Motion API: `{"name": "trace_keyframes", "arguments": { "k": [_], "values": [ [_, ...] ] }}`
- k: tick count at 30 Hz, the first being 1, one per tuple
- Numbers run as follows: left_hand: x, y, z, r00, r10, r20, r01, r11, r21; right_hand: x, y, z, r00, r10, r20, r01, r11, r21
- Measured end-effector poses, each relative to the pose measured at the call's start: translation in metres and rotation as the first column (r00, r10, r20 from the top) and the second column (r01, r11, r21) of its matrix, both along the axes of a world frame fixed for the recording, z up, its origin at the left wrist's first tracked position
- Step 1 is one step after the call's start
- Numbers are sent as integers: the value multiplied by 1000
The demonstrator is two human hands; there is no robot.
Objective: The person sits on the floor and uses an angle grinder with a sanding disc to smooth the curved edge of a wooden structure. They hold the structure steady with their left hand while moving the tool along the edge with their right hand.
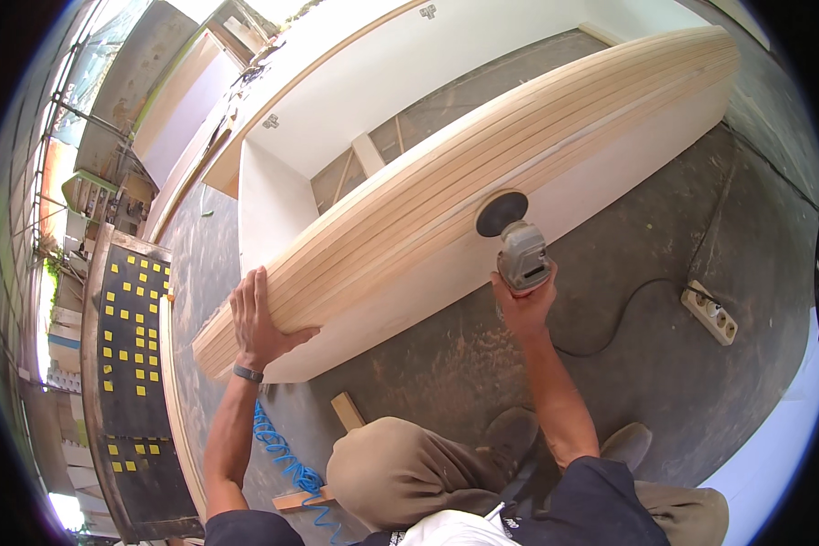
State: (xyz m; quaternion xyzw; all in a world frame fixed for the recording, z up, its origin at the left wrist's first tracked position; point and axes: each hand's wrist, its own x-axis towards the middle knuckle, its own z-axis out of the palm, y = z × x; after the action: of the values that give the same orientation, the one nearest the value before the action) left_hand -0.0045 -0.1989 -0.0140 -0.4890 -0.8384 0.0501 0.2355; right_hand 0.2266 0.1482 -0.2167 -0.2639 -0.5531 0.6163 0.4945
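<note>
A long, curved panel of pale wooden slats (409, 211) stretches from lower left to upper right in front of me, with a white lower face. My left hand (262, 326) lies spread on its near left end, thumb out to the side, holding nothing. In my right hand (526, 300) is a grey electric sander (524, 253), gripped by its body. Its round dark disc (501, 213) is at the slatted surface near the middle of the panel; whether it spins cannot be seen. A pale stripe runs along the slats there.
The sander's cord runs right to a white power strip (710, 312) on the dark floor. A coiled blue air hose (287, 458) and wood offcuts (347, 411) lie near my knee. Behind the panel is a white cabinet frame (346, 109). A dark board with yellow squares (136, 328) stands left.
</note>
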Motion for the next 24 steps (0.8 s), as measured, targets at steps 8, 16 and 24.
{"name": "trace_keyframes", "arguments": {
  "k": [8,16,24],
  "values": [
    [-3,-2,-1,1000,-19,7,19,999,30,-10,-51,-3,954,51,294,-256,647,718],
    [-1,-1,0,999,-26,36,24,997,70,-10,-57,-13,951,73,300,-228,821,523],
    [0,-2,0,1000,-8,26,6,998,66,-9,-61,-6,971,84,226,-177,885,430]
  ]
}}
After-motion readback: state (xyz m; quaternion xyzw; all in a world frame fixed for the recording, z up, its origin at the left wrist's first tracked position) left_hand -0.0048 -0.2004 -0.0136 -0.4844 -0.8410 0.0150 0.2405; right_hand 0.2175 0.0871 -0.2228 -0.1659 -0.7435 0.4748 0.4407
